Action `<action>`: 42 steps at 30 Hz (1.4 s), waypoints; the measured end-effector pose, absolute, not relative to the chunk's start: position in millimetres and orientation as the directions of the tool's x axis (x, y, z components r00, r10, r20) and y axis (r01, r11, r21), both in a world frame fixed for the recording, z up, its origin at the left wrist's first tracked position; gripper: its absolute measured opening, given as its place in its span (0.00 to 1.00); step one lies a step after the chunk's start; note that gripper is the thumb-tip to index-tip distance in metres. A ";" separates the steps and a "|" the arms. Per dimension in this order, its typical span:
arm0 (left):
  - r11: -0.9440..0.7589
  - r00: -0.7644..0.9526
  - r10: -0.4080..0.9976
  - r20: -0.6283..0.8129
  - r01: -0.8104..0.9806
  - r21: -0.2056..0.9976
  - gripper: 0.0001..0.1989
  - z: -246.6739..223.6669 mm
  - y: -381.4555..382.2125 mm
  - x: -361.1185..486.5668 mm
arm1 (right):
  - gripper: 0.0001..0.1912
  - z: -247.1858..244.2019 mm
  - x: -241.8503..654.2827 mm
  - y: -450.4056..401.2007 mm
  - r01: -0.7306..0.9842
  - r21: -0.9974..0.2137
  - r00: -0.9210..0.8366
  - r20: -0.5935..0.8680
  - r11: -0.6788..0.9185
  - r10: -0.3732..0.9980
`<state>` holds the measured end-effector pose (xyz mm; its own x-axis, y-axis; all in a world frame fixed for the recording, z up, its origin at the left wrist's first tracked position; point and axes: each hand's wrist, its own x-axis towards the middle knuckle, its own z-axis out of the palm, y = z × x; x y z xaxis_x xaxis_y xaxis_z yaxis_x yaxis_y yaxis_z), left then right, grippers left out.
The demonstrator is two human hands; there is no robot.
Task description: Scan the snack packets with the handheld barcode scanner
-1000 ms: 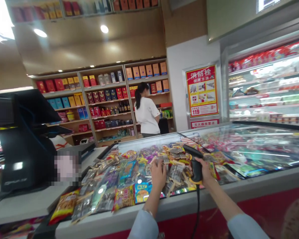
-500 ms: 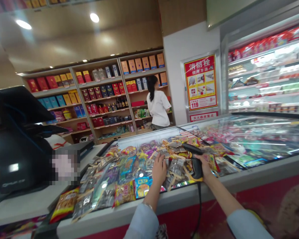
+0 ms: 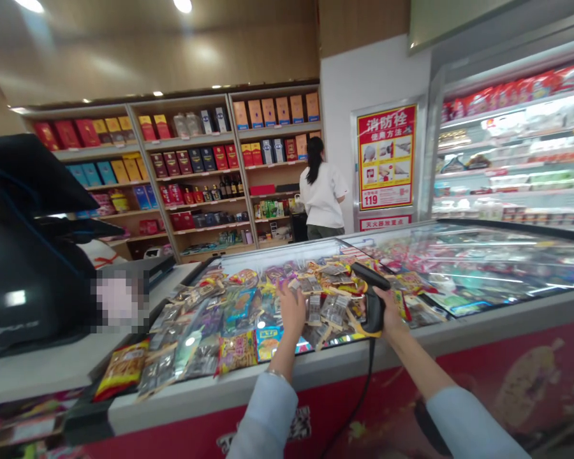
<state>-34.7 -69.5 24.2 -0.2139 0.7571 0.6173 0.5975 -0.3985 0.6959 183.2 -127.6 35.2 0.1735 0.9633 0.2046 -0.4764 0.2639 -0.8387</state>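
Observation:
My right hand (image 3: pixel 391 312) is wrapped round the handle of a black and yellow barcode scanner (image 3: pixel 374 299), whose cable hangs down the front of the freezer. To its left, my left hand (image 3: pixel 293 307) reaches over the snack packets, fingers bent and partly blurred; whether it grips a packet is unclear. Clear packets with wooden sticks (image 3: pixel 337 309) lie between the two hands. Nearer the front edge are a yellow and pink packet (image 3: pixel 238 352) and a blue packet (image 3: pixel 268 343), all on the freezer's glass top.
A black checkout terminal (image 3: pixel 33 255) stands on the left counter (image 3: pixel 38 370). A person in a white shirt (image 3: pixel 324 194) is behind the freezer, by shelves of boxed goods (image 3: pixel 191 162). A lit refrigerated cabinet (image 3: pixel 516 159) is at the right. A red and yellow packet (image 3: pixel 123 370) lies near the counter.
My left hand has moved left and slightly up over the packets. The scanner in my right hand has shifted slightly. The person behind has moved right and turned further away, while the camera view has shifted.

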 end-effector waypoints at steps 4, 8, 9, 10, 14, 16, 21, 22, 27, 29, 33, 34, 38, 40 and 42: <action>-0.357 -0.410 0.668 0.620 0.555 0.751 0.23 52.3 -72.8 -74.7 | 0.18 54.1 182.2 -143.2 -0.439 -0.857 0.140 0.234 0.272 0.962; -0.367 -0.433 0.613 0.661 0.585 0.723 0.22 67.8 -84.1 -136.0 | 0.14 70.8 161.7 -151.3 -0.421 -0.856 0.136 0.267 0.300 0.954; -0.354 -0.436 0.610 0.662 0.597 0.720 0.23 67.3 -88.2 -152.5 | 0.14 73.7 152.2 -151.7 -0.423 -0.853 0.126 0.279 0.306 0.952; -0.335 -0.444 0.607 0.659 0.609 0.719 0.23 65.0 -92.5 -168.7 | 0.14 76.0 141.2 -151.5 -0.427 -0.850 0.109 0.292 0.310 0.950; -0.238 -0.502 0.576 0.645 0.652 0.720 0.24 44.8 -109.6 -227.0 | 0.17 79.7 87.7 -146.3 -0.431 -0.871 -0.047 0.285 0.238 0.958; -0.189 -0.519 0.566 0.641 0.675 0.713 0.24 34.6 -116.2 -250.5 | 0.17 79.5 59.0 -140.8 -0.426 -0.884 -0.119 0.268 0.194 0.956; 0.029 -0.517 0.551 0.655 0.797 0.604 0.25 24.6 -123.4 -296.9 | 0.16 73.6 -3.9 -117.9 -0.416 -0.899 -0.190 0.234 0.138 0.953; 0.107 -0.513 0.542 0.665 0.828 0.551 0.25 23.6 -123.1 -305.1 | 0.15 71.4 -13.5 -112.4 -0.408 -0.903 -0.205 0.233 0.133 0.951; 0.442 -0.501 0.467 0.729 0.846 0.298 0.23 9.1 -114.0 -337.8 | 0.16 56.4 -44.3 -86.4 -0.352 -0.932 -0.293 0.196 0.085 0.936; 0.480 -0.506 0.455 0.733 0.832 0.277 0.23 1.1 -109.0 -344.4 | 0.17 49.8 -50.3 -78.3 -0.325 -0.946 -0.336 0.135 0.019 0.932; 0.516 -0.512 0.467 0.722 0.820 0.248 0.21 -5.5 -104.5 -347.9 | 0.18 36.7 -56.6 -67.5 -0.309 -0.945 -0.412 0.034 -0.105 0.911; 0.524 -0.506 0.481 0.716 0.821 0.228 0.20 -4.5 -104.6 -347.5 | 0.18 33.7 -57.5 -65.9 -0.311 -0.943 -0.418 0.022 -0.120 0.908; 0.465 -0.409 0.600 0.688 0.878 0.116 0.17 8.1 -105.7 -340.1 | 0.18 25.7 -60.0 -63.8 -0.281 -0.948 -0.419 -0.019 -0.150 0.908; 0.408 -0.366 0.669 0.647 0.908 0.092 0.17 16.7 -103.7 -331.4 | 0.19 24.5 -61.2 -64.4 -0.263 -0.953 -0.428 -0.027 -0.153 0.903; 0.360 -0.341 0.717 0.607 0.928 0.097 0.18 24.2 -99.9 -319.8 | 0.18 24.3 -62.4 -65.0 -0.254 -0.955 -0.439 -0.027 -0.153 0.898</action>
<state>-319.8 -99.9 24.2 -0.3414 0.7175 0.6072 0.9280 0.3598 0.0967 -62.4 -65.0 24.3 -0.4389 0.8981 -0.0274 -0.2537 -0.1531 -0.9551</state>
